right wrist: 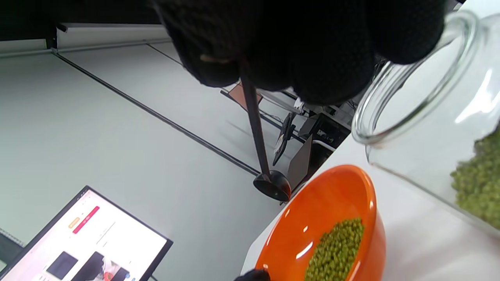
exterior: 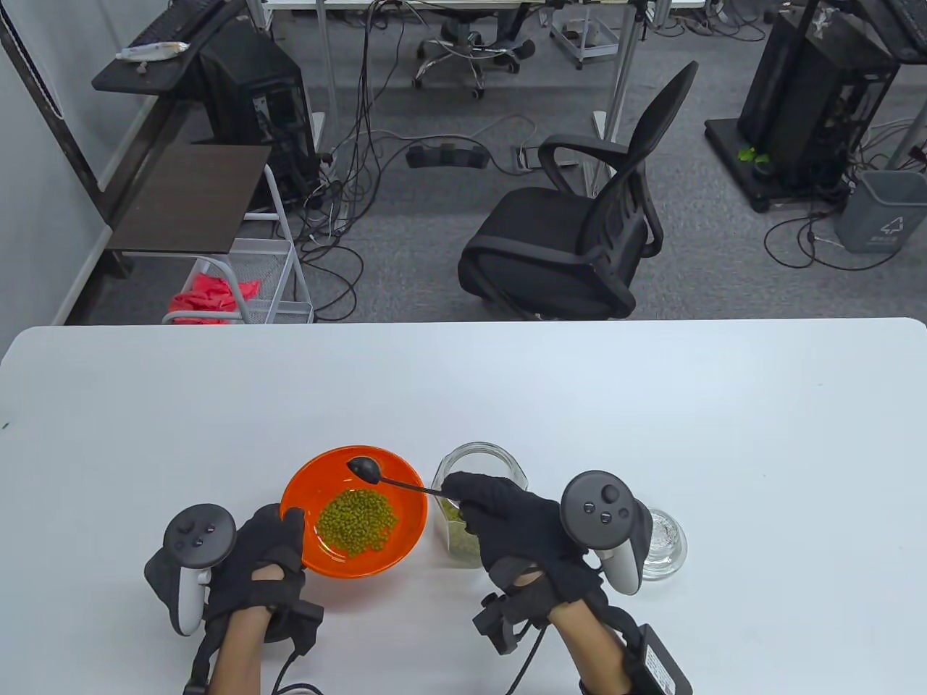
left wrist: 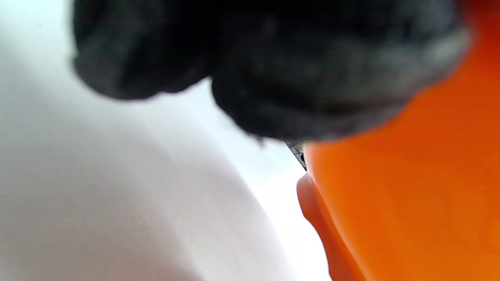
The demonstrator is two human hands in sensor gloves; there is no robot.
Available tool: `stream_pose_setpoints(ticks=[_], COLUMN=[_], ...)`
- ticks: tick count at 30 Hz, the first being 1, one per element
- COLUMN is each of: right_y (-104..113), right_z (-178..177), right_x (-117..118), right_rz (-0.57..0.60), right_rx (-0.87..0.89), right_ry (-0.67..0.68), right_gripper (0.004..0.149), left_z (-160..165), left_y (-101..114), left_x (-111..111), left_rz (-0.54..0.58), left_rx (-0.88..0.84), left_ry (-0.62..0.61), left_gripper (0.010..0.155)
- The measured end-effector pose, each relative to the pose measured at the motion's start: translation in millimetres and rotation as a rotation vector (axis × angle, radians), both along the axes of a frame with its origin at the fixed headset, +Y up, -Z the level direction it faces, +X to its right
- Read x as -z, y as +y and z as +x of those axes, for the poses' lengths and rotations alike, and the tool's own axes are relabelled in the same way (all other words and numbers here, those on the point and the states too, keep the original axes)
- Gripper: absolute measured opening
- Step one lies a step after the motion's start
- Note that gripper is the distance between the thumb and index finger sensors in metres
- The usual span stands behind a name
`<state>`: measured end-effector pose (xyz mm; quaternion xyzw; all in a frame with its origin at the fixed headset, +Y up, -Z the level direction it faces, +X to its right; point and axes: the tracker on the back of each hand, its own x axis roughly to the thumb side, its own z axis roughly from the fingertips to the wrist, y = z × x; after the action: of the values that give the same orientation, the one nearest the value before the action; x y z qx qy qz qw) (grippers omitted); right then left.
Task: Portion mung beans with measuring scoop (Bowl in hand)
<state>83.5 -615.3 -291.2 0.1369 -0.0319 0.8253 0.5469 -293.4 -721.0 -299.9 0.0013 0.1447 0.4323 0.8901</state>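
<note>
I take the orange bowl (exterior: 354,511) as my landmark: my left hand (exterior: 255,550) grips its near-left rim, thumb over the edge, and the bowl looks tilted up off the table (exterior: 652,405) on that side, though the blurred left wrist view only confirms glove against orange wall. A heap of mung beans (exterior: 358,521) lies in its bottom. My right hand (exterior: 507,521), just to the bowl's right, pinches the thin handle of the black scoop (exterior: 366,469), whose cup hangs over the bowl's far rim and, from the right wrist view, looks turned over and empty (I judge the load has just gone in). The glass jar (exterior: 474,507) with the remaining beans stands close beside the bowl on its right, partly under my right hand; a clear lid (exterior: 665,541) lies farther right again. To do the next scoop well, I want the bowl kept steady and close to the jar mouth, the scoop dipped deep and brought out level, and the path across kept short and low so stray beans fall into the bowl.
</note>
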Motion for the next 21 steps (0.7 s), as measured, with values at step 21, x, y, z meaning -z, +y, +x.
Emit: stream_pose_setpoints(ticks=[21], right_y=[29], right_z=[72], right_x=[-9], right_rz=[0.03], right_rx=[0.053], right_ry=[-0.227], right_gripper=[0.039], left_z=[-2], left_y=[0], left_x=[-1], left_rz=[-0.002], left_rx=[-0.005], left_ry=[0.011], left_gripper=[0.052])
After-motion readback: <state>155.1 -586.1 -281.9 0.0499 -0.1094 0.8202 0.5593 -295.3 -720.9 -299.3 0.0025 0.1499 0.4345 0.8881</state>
